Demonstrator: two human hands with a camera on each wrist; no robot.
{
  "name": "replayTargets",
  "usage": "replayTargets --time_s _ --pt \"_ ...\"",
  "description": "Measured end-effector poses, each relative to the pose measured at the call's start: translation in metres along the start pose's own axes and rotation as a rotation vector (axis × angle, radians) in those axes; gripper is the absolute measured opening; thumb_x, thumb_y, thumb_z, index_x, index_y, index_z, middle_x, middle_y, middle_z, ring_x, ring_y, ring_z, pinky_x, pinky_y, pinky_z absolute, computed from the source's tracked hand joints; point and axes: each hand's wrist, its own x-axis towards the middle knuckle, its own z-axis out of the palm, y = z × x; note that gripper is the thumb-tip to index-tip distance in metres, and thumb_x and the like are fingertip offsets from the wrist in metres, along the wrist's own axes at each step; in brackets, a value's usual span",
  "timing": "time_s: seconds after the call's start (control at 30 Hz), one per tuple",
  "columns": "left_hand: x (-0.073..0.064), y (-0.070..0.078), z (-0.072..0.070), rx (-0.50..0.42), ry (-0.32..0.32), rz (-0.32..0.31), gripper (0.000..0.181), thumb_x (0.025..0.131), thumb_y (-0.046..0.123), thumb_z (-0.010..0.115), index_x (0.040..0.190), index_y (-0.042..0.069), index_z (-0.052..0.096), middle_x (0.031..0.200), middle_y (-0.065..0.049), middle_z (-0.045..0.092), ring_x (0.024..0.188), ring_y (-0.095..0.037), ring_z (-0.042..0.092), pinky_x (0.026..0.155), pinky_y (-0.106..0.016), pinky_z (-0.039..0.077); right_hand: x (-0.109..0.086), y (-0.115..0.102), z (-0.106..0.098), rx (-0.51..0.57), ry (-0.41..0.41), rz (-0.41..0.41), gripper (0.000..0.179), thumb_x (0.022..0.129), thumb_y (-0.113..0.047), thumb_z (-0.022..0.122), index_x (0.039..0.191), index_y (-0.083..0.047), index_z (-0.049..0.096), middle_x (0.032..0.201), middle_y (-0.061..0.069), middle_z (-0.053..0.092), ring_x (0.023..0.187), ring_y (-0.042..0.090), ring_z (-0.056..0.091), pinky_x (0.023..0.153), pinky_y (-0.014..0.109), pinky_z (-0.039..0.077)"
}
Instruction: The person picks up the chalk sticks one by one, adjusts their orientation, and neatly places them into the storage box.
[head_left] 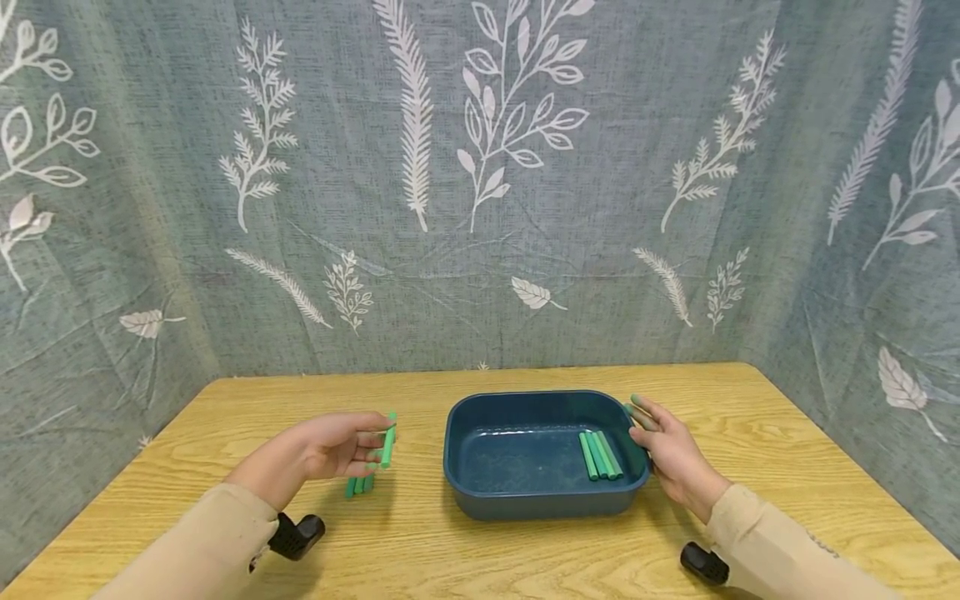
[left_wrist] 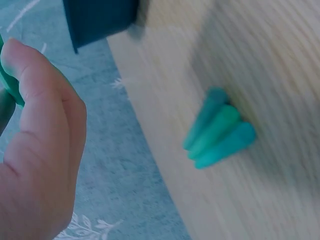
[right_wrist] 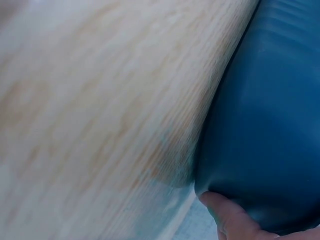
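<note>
My left hand pinches a light green, chalk-like stick between thumb and fingers, raised above the table left of a dark blue bin. In the left wrist view, only a sliver of the held stick shows beside the hand. Below that hand lie several loose green and teal sticks, side by side on the wood. My right hand holds the bin's right end, thumb at the rim and fingers along the outside. Green colour marks fingertips on both hands. Inside the bin, several green sticks lie together at the right.
The light wooden table carries everything. A blue-grey cloth with white leaf prints hangs behind it and along both sides. Black wrist devices sit under the left sleeve and the right sleeve.
</note>
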Motion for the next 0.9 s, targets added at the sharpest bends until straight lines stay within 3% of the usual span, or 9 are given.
replayTargets --time_s 0.13,0.47,0.73,0.9 --pt "0.002 0.007 0.009 0.007 -0.009 0.004 0.030 0.103 0.021 0.045 0.126 0.004 0.035 0.083 0.003 0.054 0.074 -0.010 0.054 0.068 -0.020 0.052 0.001 -0.001 0.001 0.003 0.000 -0.001 0.060 0.103 0.004 0.033 0.155 -0.002 0.003 0.158 0.026 0.006 0.144 0.045 0.006 0.113 0.059 0.020" --pt "0.014 0.029 0.035 0.021 -0.024 0.013 0.022 0.103 0.021 0.045 0.120 0.006 0.040 0.082 0.002 0.052 0.074 -0.011 0.054 0.069 -0.020 0.050 0.000 -0.001 0.000 -0.003 0.003 -0.002 0.060 0.103 0.003 0.032 0.156 -0.002 0.003 0.159 0.025 0.006 0.144 0.044 0.008 0.112 0.057 0.024" --pt "0.026 0.042 0.053 0.005 -0.018 0.002 0.037 0.103 0.019 0.045 0.133 0.003 0.032 0.085 -0.001 0.049 0.074 -0.013 0.053 0.067 -0.021 0.049 -0.001 0.000 0.000 -0.008 -0.008 -0.006 0.061 0.103 0.003 0.033 0.155 -0.002 0.002 0.159 0.025 0.006 0.144 0.044 0.007 0.112 0.057 0.024" --pt "0.034 0.049 0.059 0.051 -0.042 -0.016 0.040 0.104 0.021 0.042 0.137 0.001 0.030 0.087 -0.001 0.052 0.076 -0.012 0.053 0.067 -0.020 0.048 0.000 -0.001 0.000 -0.009 -0.009 -0.005 0.061 0.103 0.003 0.033 0.156 -0.002 0.003 0.159 0.025 0.006 0.144 0.044 0.006 0.113 0.058 0.022"
